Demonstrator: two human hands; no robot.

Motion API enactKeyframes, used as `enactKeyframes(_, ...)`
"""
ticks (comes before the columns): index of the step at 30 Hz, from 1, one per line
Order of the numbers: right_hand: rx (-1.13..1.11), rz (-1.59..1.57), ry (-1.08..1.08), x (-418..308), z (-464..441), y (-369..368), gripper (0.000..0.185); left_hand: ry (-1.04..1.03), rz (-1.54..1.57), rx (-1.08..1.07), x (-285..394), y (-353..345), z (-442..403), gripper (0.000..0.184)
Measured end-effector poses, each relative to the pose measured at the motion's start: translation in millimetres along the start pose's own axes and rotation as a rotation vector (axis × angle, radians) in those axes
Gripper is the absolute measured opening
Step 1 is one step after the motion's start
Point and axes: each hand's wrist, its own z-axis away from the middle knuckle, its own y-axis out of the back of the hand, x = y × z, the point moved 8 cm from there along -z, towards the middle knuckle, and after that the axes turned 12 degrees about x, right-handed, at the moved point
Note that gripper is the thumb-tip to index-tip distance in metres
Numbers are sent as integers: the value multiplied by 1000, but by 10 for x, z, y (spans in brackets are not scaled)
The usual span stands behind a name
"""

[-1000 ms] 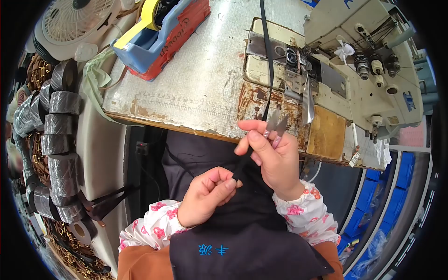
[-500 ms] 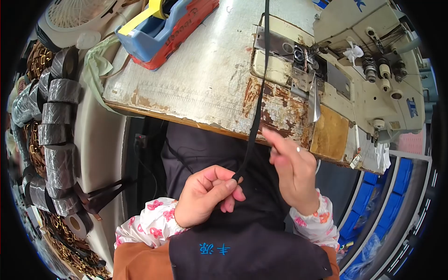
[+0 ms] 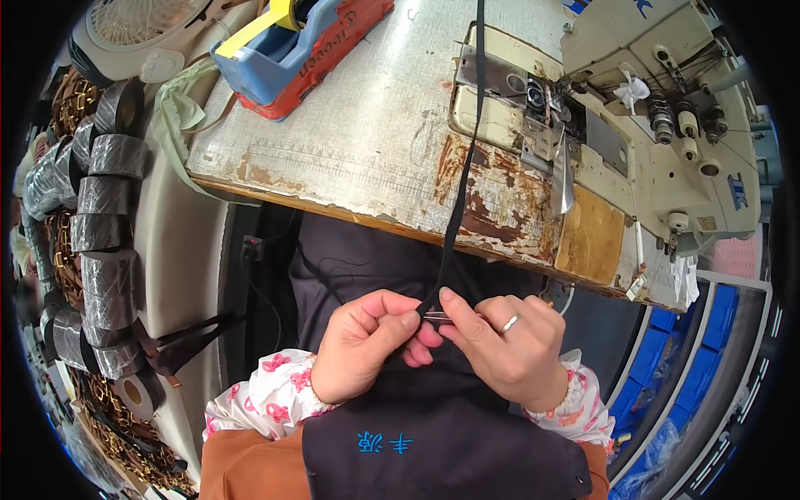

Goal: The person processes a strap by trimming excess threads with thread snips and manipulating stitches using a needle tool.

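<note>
A narrow black strap (image 3: 467, 175) runs down over the sewing table's front edge to my hands, above the dark apron (image 3: 442, 442). My left hand (image 3: 367, 337) pinches its lower end between thumb and fingers. Close beside it, my right hand (image 3: 512, 342), with a ring on one finger, is closed around a small two-pronged metal tool (image 3: 435, 317). The prongs reach to the strap at my left fingertips. Most of the tool is hidden in the hand, so whether it is tweezers or snips I cannot tell.
The worn sewing table (image 3: 333, 142) spans the top, with a sewing machine (image 3: 675, 142) at right. A blue tape dispenser (image 3: 275, 58) stands at the upper left. Wrapped black rolls (image 3: 108, 275) and chains line the left side. Blue bins (image 3: 650, 358) sit at lower right.
My right hand has moved left and down to meet my left hand, and the metal prongs now show at the strap. My left hand keeps its pinch in nearly the same place.
</note>
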Motion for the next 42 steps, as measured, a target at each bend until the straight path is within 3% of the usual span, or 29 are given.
enactKeyframes(10,-8,21,11,4,12,-12,36,7,-22,22,-9,6,-4,17)
enactKeyframes(12,-7,53,73,-25,22,-21,29,9,-37,28,-7,9,-6,17)
enactKeyframes(18,-24,82,142,-33,14,-31,30,26,-45,40,-18,13,-15,17)
enactKeyframes(34,18,79,249,-7,75,-89,24,171,71,85,-91,-16,-56,13)
enactKeyframes(37,-32,6,182,50,84,-114,24,175,70,75,-95,-26,-53,13)
enactKeyframes(40,179,-115,-24,369,31,90,36,153,87,13,-58,-23,-68,15)
enactKeyframes(42,171,22,-305,693,16,243,31,131,96,-40,4,-56,-84,17)
